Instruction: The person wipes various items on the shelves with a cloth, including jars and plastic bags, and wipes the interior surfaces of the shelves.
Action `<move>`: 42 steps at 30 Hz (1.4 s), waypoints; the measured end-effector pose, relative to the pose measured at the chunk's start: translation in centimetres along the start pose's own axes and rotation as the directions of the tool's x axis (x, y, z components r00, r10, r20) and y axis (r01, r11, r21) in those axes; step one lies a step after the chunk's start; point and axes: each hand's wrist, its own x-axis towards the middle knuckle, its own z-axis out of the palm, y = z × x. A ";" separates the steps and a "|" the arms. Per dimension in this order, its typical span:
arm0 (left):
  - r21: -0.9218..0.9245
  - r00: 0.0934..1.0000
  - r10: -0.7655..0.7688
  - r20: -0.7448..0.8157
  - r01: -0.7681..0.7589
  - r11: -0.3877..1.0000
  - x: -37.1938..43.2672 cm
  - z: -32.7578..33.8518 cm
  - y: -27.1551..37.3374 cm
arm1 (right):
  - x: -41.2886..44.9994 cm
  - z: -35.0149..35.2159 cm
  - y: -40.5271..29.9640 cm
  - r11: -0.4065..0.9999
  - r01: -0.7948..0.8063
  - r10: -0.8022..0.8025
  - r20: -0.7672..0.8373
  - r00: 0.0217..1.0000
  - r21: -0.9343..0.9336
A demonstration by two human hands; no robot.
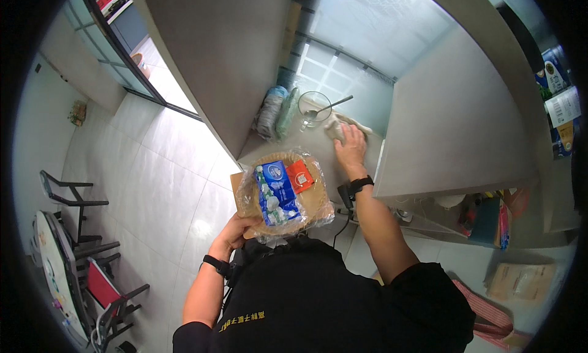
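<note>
My left hand (240, 229) grips the lower left edge of a stack: a round tan tray (317, 201) in clear plastic wrap with a piece of cardboard (237, 187) at its left side. On top lie a blue tissue pack (277, 192) and a small red packet (300, 176). My right hand (353, 144) rests on a crumpled beige cloth (337, 125) on the shelf (312, 144) of a cabinet niche. Left of the cloth stands a clear glass mug (314, 106) with a metal spoon (333, 104) leaning in it.
A grey wrapped bundle (270, 114) and a green plastic-wrapped item (287, 114) stand against the niche's left wall. A cabinet panel (455, 123) rises at right, above an open compartment with books (484, 222). Chairs (103, 282) and a table (62, 279) are far left; a cardboard box (521, 281) lies lower right.
</note>
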 end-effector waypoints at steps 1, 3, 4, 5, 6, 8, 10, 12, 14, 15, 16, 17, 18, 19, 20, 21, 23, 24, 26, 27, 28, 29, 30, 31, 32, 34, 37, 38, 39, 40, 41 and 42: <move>-0.015 1.000 -0.002 -0.003 0.002 1.000 -0.1 0.2 0.2 | -0.3 -0.5 0.5 1.000 -0.005 0.005 0.003 1.000 0.001; -0.018 1.000 -0.002 0.010 0.002 1.000 0.2 0.2 0.0 | -0.9 -1.6 2.5 0.991 -0.105 0.097 -0.091 0.991 -0.087; -0.024 1.000 0.003 0.024 -0.003 1.000 0.5 0.3 -0.3 | -0.7 -1.6 3.7 0.995 -0.099 0.094 -0.137 0.986 -0.030; -0.026 1.000 0.002 0.026 -0.001 1.000 1.0 0.3 -0.7 | -0.5 -1.6 4.8 0.995 -0.099 0.094 -0.137 0.986 -0.033; -0.017 1.000 -0.007 0.021 0.007 1.000 1.3 0.1 -0.9 | -0.5 -1.6 4.9 0.995 -0.101 0.097 -0.165 0.982 -0.020; -0.010 1.000 -0.015 0.008 0.015 1.000 1.5 -0.2 -1.6 | -0.2 -1.5 4.9 0.992 -0.126 0.128 -0.169 0.977 0.026; -0.033 0.999 -0.042 0.032 0.043 0.999 1.6 0.3 -1.2 | -0.1 -0.3 5.6 0.988 -0.139 0.148 -0.198 0.969 0.061; -0.022 0.998 -0.046 0.039 0.047 0.999 1.4 0.6 -0.9 | 0.2 0.6 6.2 0.985 -0.143 0.161 -0.219 0.962 0.096; -0.019 0.997 -0.046 0.065 0.048 0.999 1.7 0.1 -1.3 | 0.3 1.3 6.7 0.989 -0.121 0.134 -0.174 0.976 0.084; -0.021 0.997 -0.048 0.058 0.049 0.999 1.7 0.2 -1.3 | 0.5 1.6 6.8 0.989 -0.121 0.134 -0.167 0.977 0.087; -0.026 0.998 -0.038 0.057 0.040 0.999 1.5 0.4 -1.3 | 0.6 1.9 6.9 0.994 -0.076 0.087 -0.135 0.987 0.083; -0.031 0.998 -0.028 0.055 0.030 0.999 1.4 0.6 -1.3 | 0.8 2.1 6.9 0.996 -0.030 0.039 -0.104 0.994 0.081; -0.050 0.997 -0.008 0.073 0.012 0.999 1.4 0.6 -1.6 | 1.1 2.2 6.7 0.996 -0.028 0.036 -0.098 0.994 0.084; -0.053 0.998 -0.008 0.067 0.011 0.999 1.4 0.5 -1.9 | 1.6 2.4 6.2 0.992 -0.017 0.025 -0.065 0.998 0.128; -0.059 0.998 0.006 0.066 -0.002 0.998 1.6 0.4 -2.3 | 2.2 2.5 5.8 0.985 -0.008 0.013 -0.033 0.999 0.172; -0.060 0.998 0.017 0.063 -0.013 0.998 1.4 0.2 -2.5 | 2.6 2.7 5.5 0.984 -0.011 0.016 -0.028 0.999 0.179; -0.067 0.999 0.016 0.051 -0.012 0.998 1.2 -0.1 -2.8 | 3.6 3.0 4.8 0.994 0.013 -0.012 -0.007 1.000 0.108; -0.078 0.999 0.022 0.035 -0.019 0.997 1.1 0.1 -3.0 | 3.8 3.0 4.6 0.993 0.012 -0.011 -0.003 1.000 0.121; -0.085 1.000 0.021 0.016 -0.019 0.996 0.8 0.4 -3.2 | 4.3 2.7 4.4 0.993 0.020 -0.024 0.031 0.999 0.114; -0.091 0.999 0.047 0.011 -0.046 0.995 0.7 0.5 -3.3 | 4.4 2.7 4.8 0.994 0.032 -0.039 0.062 0.997 0.104; -0.097 0.997 0.072 0.007 -0.071 0.993 0.8 0.6 -3.4 | 4.3 2.8 5.4 0.991 0.055 -0.060 0.038 0.997 0.125; -0.090 0.998 0.060 0.007 -0.060 0.994 0.9 0.6 -3.6 | 4.0 2.7 6.1 0.991 0.042 -0.047 0.042 0.998 0.125; -0.084 0.998 0.068 0.014 -0.067 0.994 0.7 0.2 -3.8 | 3.4 2.8 6.6 0.986 0.062 -0.069 0.044 0.997 0.152; -0.078 0.997 0.076 0.022 -0.074 0.994 0.6 -0.2 -3.9 | 2.8 2.9 7.0 0.981 0.081 -0.090 0.044 0.995 0.179; -0.092 0.996 0.090 -0.024 -0.092 0.992 0.6 -0.3 -4.4 | 1.6 2.9 7.4 0.981 0.064 -0.074 0.050 0.996 0.184; -0.115 0.994 0.105 -0.023 -0.107 0.988 0.3 -0.9 -5.0 | -2.0 2.8 7.9 0.960 0.148 -0.152 0.001 0.988 0.237; -0.154 0.988 0.148 -0.034 -0.152 0.976 0.6 -1.5 -6.2 | -6.3 2.3 7.3 0.965 0.164 -0.172 0.024 0.985 0.203; -0.152 0.985 0.155 -0.070 -0.164 0.975 0.7 -1.4 -6.4 | -6.8 2.4 6.9 0.963 0.171 -0.181 0.030 0.983 0.207; -0.146 0.982 0.157 -0.105 -0.172 0.974 0.6 -1.2 -6.4 | -7.4 2.6 6.3 0.959 0.185 -0.201 0.052 0.978 0.217; -0.133 0.979 0.160 -0.124 -0.176 0.975 0.6 -0.7 -6.3 | -7.8 2.9 5.4 0.953 0.200 -0.222 0.074 0.972 0.229; -0.135 0.978 0.161 -0.132 -0.178 0.975 0.5 -1.1 -6.8 | -7.8 3.3 4.3 0.951 0.202 -0.226 0.078 0.971 0.235; -0.135 0.978 0.167 -0.128 -0.184 0.974 0.6 -1.7 -7.2 | -7.3 3.8 2.8 0.915 0.271 -0.307 0.081 0.948 0.300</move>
